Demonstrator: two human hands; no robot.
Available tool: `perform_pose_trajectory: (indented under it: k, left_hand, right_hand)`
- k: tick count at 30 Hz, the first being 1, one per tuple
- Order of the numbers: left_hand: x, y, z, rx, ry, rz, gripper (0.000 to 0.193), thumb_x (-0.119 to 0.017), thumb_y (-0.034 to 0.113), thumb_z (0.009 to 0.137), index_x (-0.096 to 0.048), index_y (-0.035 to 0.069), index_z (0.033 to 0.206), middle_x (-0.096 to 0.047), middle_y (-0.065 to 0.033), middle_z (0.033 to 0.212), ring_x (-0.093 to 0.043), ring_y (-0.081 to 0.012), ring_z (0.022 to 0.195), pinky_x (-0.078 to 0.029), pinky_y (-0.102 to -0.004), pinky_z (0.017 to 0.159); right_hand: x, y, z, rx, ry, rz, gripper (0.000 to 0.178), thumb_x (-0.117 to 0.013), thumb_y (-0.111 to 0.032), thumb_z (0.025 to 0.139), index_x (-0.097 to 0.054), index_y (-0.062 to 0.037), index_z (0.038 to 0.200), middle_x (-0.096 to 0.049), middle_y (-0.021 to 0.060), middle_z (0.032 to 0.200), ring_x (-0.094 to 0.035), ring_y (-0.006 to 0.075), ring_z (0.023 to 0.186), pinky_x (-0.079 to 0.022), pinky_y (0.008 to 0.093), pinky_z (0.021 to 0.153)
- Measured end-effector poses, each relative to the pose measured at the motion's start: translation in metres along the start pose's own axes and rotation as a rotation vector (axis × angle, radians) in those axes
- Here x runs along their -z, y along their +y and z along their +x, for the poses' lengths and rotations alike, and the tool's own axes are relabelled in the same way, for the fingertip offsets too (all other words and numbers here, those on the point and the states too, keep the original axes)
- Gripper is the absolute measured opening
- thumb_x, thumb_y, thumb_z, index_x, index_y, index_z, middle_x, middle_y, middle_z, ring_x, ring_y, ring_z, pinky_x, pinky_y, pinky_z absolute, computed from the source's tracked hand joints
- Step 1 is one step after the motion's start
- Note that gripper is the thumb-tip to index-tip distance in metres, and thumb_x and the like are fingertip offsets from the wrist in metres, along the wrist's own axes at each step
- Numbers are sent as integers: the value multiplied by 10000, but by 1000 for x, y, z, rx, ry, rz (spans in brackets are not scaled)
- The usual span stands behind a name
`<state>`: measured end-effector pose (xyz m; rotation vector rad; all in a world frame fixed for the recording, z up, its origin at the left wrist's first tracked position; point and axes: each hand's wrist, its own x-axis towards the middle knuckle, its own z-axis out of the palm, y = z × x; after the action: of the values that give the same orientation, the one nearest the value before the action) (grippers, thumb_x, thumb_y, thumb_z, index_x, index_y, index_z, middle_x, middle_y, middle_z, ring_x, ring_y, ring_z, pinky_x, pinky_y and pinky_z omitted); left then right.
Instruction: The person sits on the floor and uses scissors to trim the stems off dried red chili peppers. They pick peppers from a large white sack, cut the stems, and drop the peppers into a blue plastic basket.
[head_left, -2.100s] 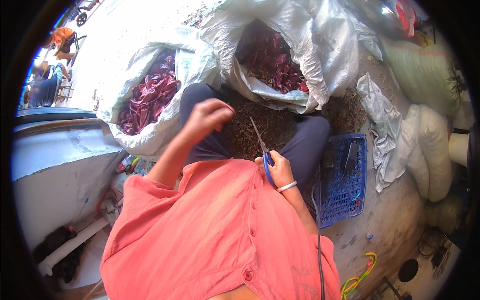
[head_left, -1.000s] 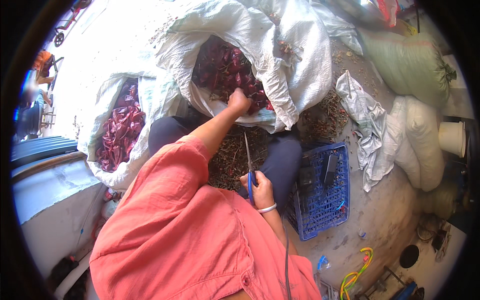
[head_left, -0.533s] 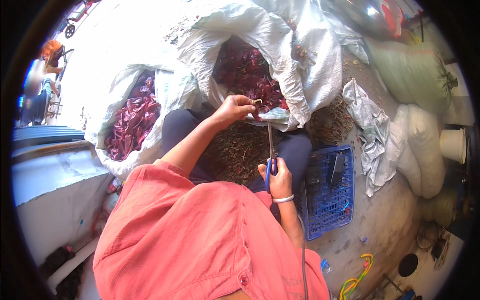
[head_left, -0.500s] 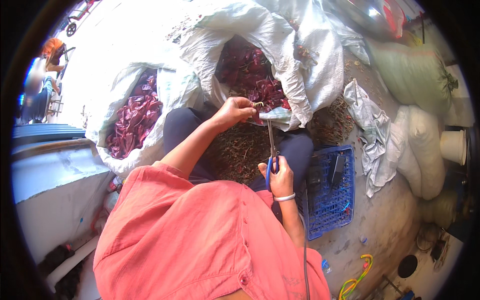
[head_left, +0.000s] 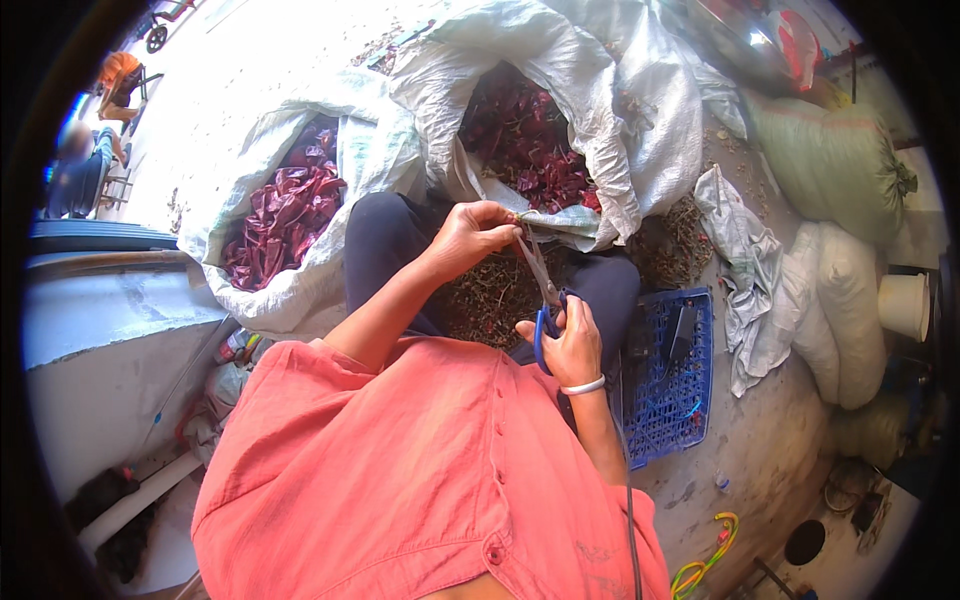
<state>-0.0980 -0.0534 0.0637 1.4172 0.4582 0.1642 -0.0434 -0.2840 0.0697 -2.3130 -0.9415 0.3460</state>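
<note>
Left hand [head_left: 466,242] pinched a small thing [head_left: 521,217], perhaps a stem; right hand [head_left: 575,347] gripped blue-handled scissors [head_left: 540,275], tips close by. A blade slip risked nicked skin.

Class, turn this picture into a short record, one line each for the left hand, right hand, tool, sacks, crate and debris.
Left hand: pinching a small piece, too small to identify
Right hand: holding the scissors
Tool: scissors with blue handles, blades pointing up toward the left hand's fingertips
Sacks: left white sack and right white sack, both open, with dark red pods inside
Crate: blue crate, a dark object in it
Debris: dry brown scraps between the legs
</note>
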Motion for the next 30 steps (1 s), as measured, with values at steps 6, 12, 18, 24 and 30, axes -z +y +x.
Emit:
perform_pose_trajectory:
  k: [6, 12, 18, 24, 30]
  left_hand:
    - [-7, -3, -8, -49, -191, -94, 100, -667, 44, 886, -638, -7, 967, -664, -9, 852, -607, -74, 802, -511, -249, 740]
    - [-6, -1, -10, 28, -265, -53, 66, -637, 20, 892, -615, -17, 942, -688, -77, 911, -695, -186, 858, -543, -304, 792]
    - [-5, -9, -15, 61, -259, 12, 59, -636, 13, 890, -612, -39, 904, -689, -85, 882, -701, -205, 835, -550, -308, 780]
    - [-2, -23, -21, 129, -276, -102, 68, -660, 27, 877, -629, -31, 895, -681, -72, 845, -696, -184, 833, -549, -297, 754]
    - [6, -46, -21, 266, -212, -82, 185, -688, 133, 871, -602, -10, 951, -651, -50, 849, -672, -177, 822, -539, -294, 762]
  right_hand:
    - [0, 1, -2, -5, 2, 41, 770, -772, -611, 668, -526, 31, 1014, -508, 108, 773, -509, 281, 661, -435, 413, 595]
    - [6, -2, 2, 16, -6, 19, 719, -767, -590, 688, -542, 17, 998, -566, 144, 826, -566, 321, 692, -457, 426, 600]
    - [5, 0, -3, -27, -28, 38, 588, -777, -551, 702, -568, -22, 852, -633, 167, 806, -621, 366, 692, -476, 444, 585]
    - [-18, 8, -16, -118, -44, 208, 494, -804, -455, 724, -540, -40, 685, -605, 142, 613, -606, 368, 573, -462, 437, 525]
    - [-21, 2, -26, -251, -132, 337, 372, -791, -284, 784, -541, -30, 676, -639, 131, 627, -634, 288, 544, -471, 392, 522]
